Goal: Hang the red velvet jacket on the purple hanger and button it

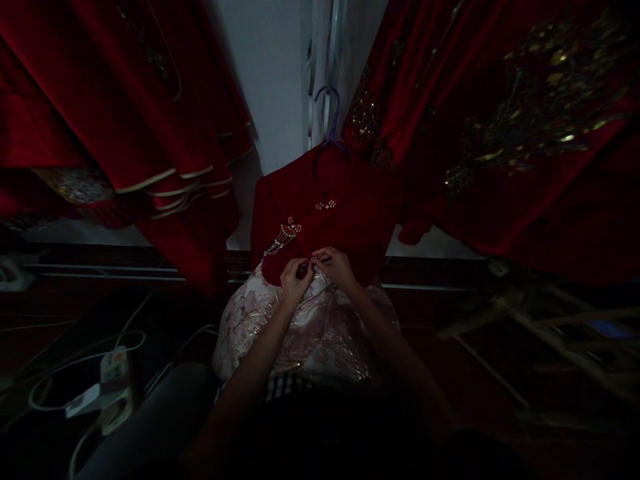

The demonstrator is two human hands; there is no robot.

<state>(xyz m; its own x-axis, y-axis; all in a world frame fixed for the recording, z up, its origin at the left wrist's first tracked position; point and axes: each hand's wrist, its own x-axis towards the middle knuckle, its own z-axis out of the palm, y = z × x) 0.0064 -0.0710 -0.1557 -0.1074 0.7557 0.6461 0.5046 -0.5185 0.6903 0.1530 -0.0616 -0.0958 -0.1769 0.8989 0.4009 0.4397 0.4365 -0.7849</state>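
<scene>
A small red jacket (330,177) hangs in front of me on a purple hanger (334,110). A beaded ornament with tassels (284,235) sits on its chest, and beaded trim (326,205) lies below the collar. Under the jacket spreads a pale skirt (250,320) with a shiny floral pattern. At the jacket's lower front edge, my left hand (297,280) and my right hand (336,267) meet with fingertips pinched together. Between them is something small at the jacket's edge, too dark to make out clearly.
Red garments with gold sequins (545,113) hang at the right, and red garments with pale trim (150,147) at the left. A white power strip (116,387) with cables lies at lower left. A wooden frame (540,327) stands at lower right. Behind the hanger runs a metal pole (320,60).
</scene>
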